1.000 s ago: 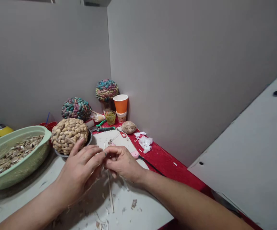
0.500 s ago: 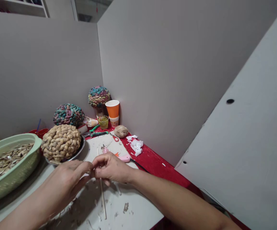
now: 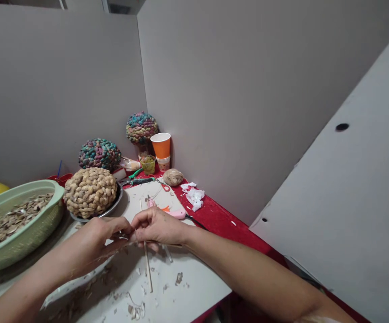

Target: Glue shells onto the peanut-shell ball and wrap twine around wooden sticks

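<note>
My left hand (image 3: 105,235) and my right hand (image 3: 159,227) meet over the near part of the white board (image 3: 194,287). Both have bent fingers pinched together, fingertip to fingertip. Whatever lies between them is too small or too hidden to name. Beneath the right hand runs a thin pale stick (image 3: 148,269), its middle covered by the fingers. Just beyond that hand is a pink-handled tool (image 3: 177,214). A ball built of peanuts in their shells (image 3: 91,192) rests in a metal bowl (image 3: 119,197) beyond my left hand.
At left stands a green basin (image 3: 22,233) of shell pieces. Farther back are two coloured woven balls (image 3: 100,154), an orange cup (image 3: 161,146), green-handled pliers (image 3: 142,180) and a twine ball (image 3: 173,177). Crumpled white tissue (image 3: 194,196) lies on red cloth (image 3: 219,220). Grey partitions enclose the corner.
The whole scene has shifted slightly upward and right in view. My left hand has drawn a little left, and a gap shows between its thumb and fingers. The fingertips still meet.
</note>
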A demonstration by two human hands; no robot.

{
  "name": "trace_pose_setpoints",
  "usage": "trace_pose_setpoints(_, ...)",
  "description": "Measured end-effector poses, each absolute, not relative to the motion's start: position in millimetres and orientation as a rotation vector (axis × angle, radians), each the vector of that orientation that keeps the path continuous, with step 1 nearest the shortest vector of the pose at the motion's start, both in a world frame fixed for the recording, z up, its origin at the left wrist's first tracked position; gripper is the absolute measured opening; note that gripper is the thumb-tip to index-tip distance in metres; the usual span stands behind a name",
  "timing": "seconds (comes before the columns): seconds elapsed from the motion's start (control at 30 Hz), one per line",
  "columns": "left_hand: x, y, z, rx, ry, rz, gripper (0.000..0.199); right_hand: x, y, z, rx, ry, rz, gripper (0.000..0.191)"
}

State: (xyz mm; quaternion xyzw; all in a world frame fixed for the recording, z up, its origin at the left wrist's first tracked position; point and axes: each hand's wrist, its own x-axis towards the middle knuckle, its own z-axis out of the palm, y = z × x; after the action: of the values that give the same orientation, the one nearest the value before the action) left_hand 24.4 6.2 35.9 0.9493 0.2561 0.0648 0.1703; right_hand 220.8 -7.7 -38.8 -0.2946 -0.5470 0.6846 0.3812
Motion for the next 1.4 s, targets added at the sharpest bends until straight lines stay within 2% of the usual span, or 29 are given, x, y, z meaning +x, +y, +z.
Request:
trace_pose_setpoints(0.27,27,2,37,2.559,0.818,0.172,0.019,227,-6,-34,-0.732,-1.409,1.829,0.017)
trace_pose_setpoints(0.5,37,-4,36,2.301,0.799,0.34,0.017,239,-5,-14,-0.744,-1.509,1.819,0.05)
trace_pose_setpoints(0.6,42,-9,32,2.066,0.863,0.483,0.016,247,2,-12,-0.95,-1.426,1.488,0.053)
trace_pose_setpoints(0.73,46,-16,25,1.755,0.868,0.737,0.023,268,23,-1,-1.119,-1.294,1.032,0.044)
trace_pose_setpoints(0.9,40,-27,5,1.582,0.941,0.882,0.033,292,56,11,-1.386,-1.39,0.779,0.033)
trace_pose_setpoints(1.03,27,-39,-12,1.478,1.009,0.975,0.037,290,71,-6,-1.725,-1.603,0.607,0.023)
trace_pose_setpoints(1.23,11,-46,-41,1.413,1.036,1.063,0.035,276,78,-35,-2.173,-1.838,0.271,0.036)
trace_pose_setpoints(1.4,9,-43,-54,1.381,0.994,1.139,0.034,274,85,-34,-2.363,-1.972,0.118,0.035)
